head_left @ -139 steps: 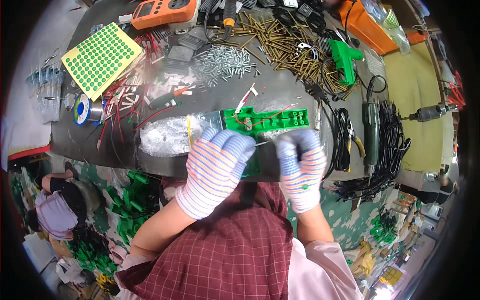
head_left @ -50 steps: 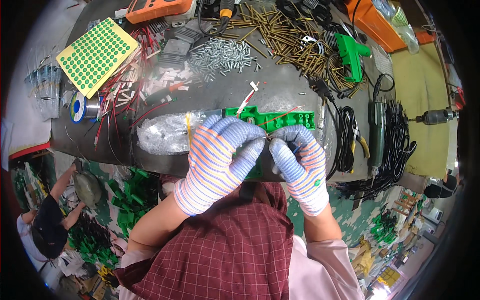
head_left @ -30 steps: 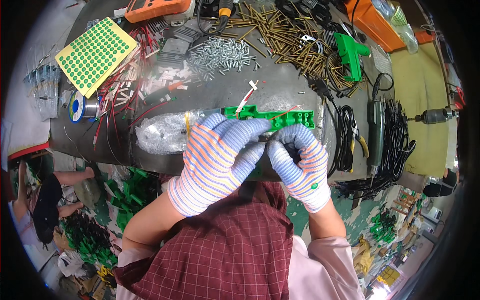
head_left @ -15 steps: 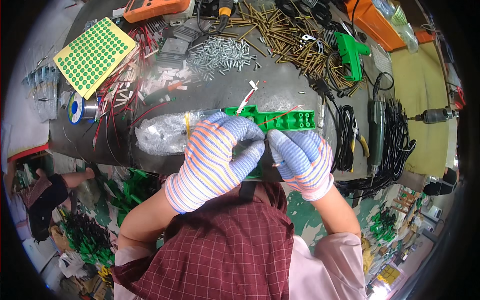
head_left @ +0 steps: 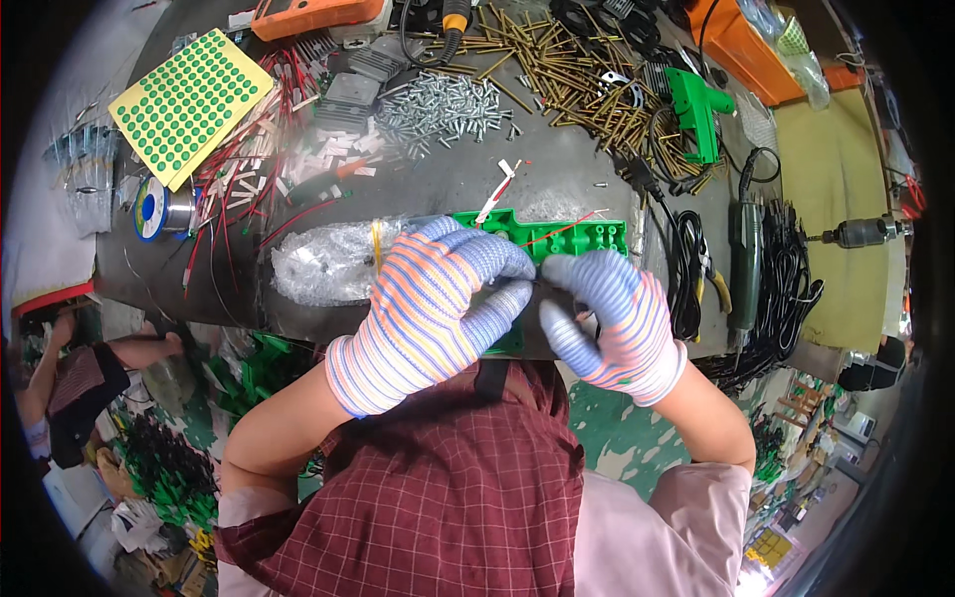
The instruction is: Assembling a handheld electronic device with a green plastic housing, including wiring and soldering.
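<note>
Closely, left hand (head_left: 428,308) and right hand (head_left: 625,323) curl toward each other.

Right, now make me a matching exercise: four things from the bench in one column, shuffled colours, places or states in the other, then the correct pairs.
Things
1. Green casing
2. Sticker sheet
3. Silver screws
4. Clear-wrapped bundle

Descriptions
A. in a heap, beside brass-coloured rods
B. has a narrow yellow band across it
C. just beyond the right hand, with a thin red wire across it
D. flat, coloured yellow and green

Pairs: 1-C, 2-D, 3-A, 4-B
</note>
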Available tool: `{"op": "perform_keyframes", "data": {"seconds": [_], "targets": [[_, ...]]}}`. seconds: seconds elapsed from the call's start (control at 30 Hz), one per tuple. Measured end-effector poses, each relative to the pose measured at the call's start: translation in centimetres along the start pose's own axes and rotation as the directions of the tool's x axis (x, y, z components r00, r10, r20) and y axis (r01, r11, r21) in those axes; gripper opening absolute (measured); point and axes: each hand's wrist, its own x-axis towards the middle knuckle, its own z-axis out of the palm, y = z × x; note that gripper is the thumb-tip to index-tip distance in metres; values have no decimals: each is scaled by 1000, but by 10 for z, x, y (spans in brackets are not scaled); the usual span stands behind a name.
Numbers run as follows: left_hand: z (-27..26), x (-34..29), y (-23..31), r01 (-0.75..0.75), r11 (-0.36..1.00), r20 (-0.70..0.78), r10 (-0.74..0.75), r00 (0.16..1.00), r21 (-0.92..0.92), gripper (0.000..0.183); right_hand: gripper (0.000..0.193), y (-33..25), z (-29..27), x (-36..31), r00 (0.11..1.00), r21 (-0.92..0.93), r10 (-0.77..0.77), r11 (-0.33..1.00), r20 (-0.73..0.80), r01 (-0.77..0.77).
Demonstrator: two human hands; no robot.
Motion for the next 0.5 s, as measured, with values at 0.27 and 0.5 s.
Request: {"op": "perform_keyframes", "data": {"seconds": [0.27, 0.5], "targets": [[5, -4, -1, -254, 877, -48, 299, 953, 407, 18, 17, -2, 9, 9, 887, 453, 421, 764, 191, -460], [9, -2, -6, -96, 992, -133, 106, 985, 81, 18, 17, -5, 1, 0, 885, 385, 463, 809, 48, -444]]}}
